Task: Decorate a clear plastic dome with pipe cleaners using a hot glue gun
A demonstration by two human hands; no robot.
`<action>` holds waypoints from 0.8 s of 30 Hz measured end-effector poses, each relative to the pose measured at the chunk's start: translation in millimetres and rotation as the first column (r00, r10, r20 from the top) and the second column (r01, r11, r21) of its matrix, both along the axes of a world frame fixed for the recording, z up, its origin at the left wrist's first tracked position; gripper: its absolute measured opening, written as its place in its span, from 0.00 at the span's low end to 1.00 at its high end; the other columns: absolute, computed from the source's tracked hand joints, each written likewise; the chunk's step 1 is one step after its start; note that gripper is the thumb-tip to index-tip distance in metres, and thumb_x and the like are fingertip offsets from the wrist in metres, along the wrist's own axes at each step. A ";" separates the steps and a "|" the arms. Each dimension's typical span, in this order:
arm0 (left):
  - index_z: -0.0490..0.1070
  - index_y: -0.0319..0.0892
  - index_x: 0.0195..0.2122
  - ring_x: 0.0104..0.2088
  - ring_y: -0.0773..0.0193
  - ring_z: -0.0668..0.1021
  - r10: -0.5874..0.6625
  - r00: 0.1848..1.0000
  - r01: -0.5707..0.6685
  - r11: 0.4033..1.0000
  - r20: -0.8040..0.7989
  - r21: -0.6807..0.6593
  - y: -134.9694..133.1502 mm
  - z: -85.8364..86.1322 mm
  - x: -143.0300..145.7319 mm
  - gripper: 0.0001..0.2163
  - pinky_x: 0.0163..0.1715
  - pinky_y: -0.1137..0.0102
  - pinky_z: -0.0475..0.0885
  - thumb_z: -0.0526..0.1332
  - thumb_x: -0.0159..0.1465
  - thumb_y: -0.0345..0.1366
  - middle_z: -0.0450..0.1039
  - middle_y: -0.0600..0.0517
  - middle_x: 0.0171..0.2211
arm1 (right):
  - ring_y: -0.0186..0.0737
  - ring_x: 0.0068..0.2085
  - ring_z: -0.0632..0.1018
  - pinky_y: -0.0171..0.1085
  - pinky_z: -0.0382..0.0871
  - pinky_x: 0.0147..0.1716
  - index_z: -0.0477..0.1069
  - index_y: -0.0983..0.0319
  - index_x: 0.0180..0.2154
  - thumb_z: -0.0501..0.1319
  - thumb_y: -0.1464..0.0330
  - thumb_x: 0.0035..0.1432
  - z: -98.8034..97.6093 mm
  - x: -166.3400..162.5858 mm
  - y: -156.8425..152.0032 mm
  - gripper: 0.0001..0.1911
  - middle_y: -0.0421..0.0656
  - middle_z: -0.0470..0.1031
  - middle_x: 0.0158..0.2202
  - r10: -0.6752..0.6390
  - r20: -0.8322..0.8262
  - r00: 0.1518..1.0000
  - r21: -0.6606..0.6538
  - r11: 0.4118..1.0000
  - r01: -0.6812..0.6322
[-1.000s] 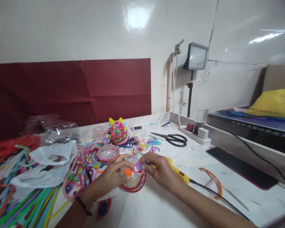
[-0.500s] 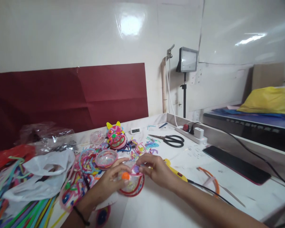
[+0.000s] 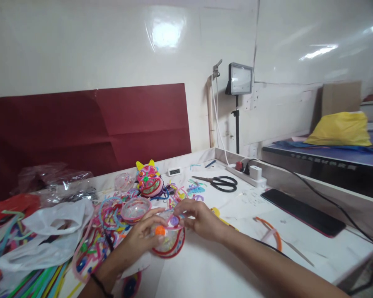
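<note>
My left hand (image 3: 136, 239) grips a clear plastic dome (image 3: 169, 240) edged with red pipe cleaner and bearing an orange pompom, on the white table (image 3: 205, 269). My right hand (image 3: 198, 218) pinches a pink pipe-cleaner loop with a purple spot (image 3: 174, 221) on top of that dome. A second clear dome with a pink rim (image 3: 136, 208) lies just left of my hands. A finished pink mask-like figure with yellow ears (image 3: 148, 179) stands behind it.
Piles of coloured pipe cleaners (image 3: 34, 273) and a white plastic bag (image 3: 54, 229) fill the left. A yellow glue gun (image 3: 219, 216), black scissors (image 3: 220, 183), a power strip (image 3: 247, 174), a dark tablet (image 3: 301, 211) and an orange curved strip (image 3: 272, 231) lie to the right.
The view has shifted right and up a little, so things sit further left in frame. My hands stay on the dome, the right fingers still working the pink loop.
</note>
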State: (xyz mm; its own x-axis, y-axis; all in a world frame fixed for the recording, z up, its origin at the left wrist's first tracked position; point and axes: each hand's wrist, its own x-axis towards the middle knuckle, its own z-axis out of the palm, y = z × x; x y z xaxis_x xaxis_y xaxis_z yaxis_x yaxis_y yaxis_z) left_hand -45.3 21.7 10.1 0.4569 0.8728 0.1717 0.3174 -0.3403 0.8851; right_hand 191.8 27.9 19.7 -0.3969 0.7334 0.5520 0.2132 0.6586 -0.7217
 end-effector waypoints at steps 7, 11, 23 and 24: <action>0.75 0.46 0.38 0.63 0.47 0.62 0.016 1.000 -0.016 1.000 0.006 -0.011 -0.6 2.7 1.3 0.13 0.59 0.56 0.59 0.68 0.55 0.45 0.54 0.47 0.65 | 0.41 0.41 0.78 0.38 0.72 0.38 0.78 0.61 0.35 0.62 0.82 0.49 -2.8 -2.7 3.5 0.14 0.46 0.79 0.40 -0.004 -0.011 1.000 0.024 1.000 0.005; 0.75 0.46 0.38 0.62 0.47 0.64 0.008 0.999 -0.007 0.999 0.033 -0.037 -2.3 3.6 2.0 0.13 0.59 0.56 0.59 0.68 0.55 0.45 0.54 0.48 0.65 | 0.41 0.41 0.78 0.38 0.72 0.38 0.78 0.61 0.35 0.62 0.83 0.48 -2.6 -3.3 3.7 0.15 0.46 0.79 0.39 -0.008 -0.012 1.000 0.036 0.999 0.008; 0.74 0.46 0.40 0.62 0.48 0.64 0.015 0.999 -0.013 0.999 0.038 -0.050 0.1 -2.7 -0.9 0.15 0.59 0.57 0.60 0.69 0.54 0.45 0.54 0.47 0.66 | 0.41 0.41 0.77 0.39 0.72 0.40 0.78 0.60 0.35 0.62 0.82 0.49 -4.4 -3.5 5.2 0.14 0.45 0.79 0.39 0.006 -0.015 1.000 0.039 0.999 -0.005; 0.74 0.46 0.39 0.62 0.48 0.64 0.017 0.999 -0.015 0.999 0.040 -0.051 0.1 -2.9 -1.0 0.15 0.60 0.56 0.59 0.69 0.54 0.45 0.54 0.47 0.65 | 0.41 0.41 0.77 0.39 0.72 0.39 0.78 0.60 0.35 0.62 0.81 0.49 -4.5 -3.6 5.4 0.13 0.45 0.79 0.39 0.007 -0.016 1.000 0.037 0.999 -0.007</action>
State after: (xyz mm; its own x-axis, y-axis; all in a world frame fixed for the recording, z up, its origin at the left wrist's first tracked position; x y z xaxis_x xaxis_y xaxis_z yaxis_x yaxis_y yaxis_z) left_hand -46.3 21.8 7.2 0.4365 0.8880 0.1448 0.2862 -0.2896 0.9134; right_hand 188.3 33.3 15.2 -0.3928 0.7095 0.5850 0.1971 0.6863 -0.7001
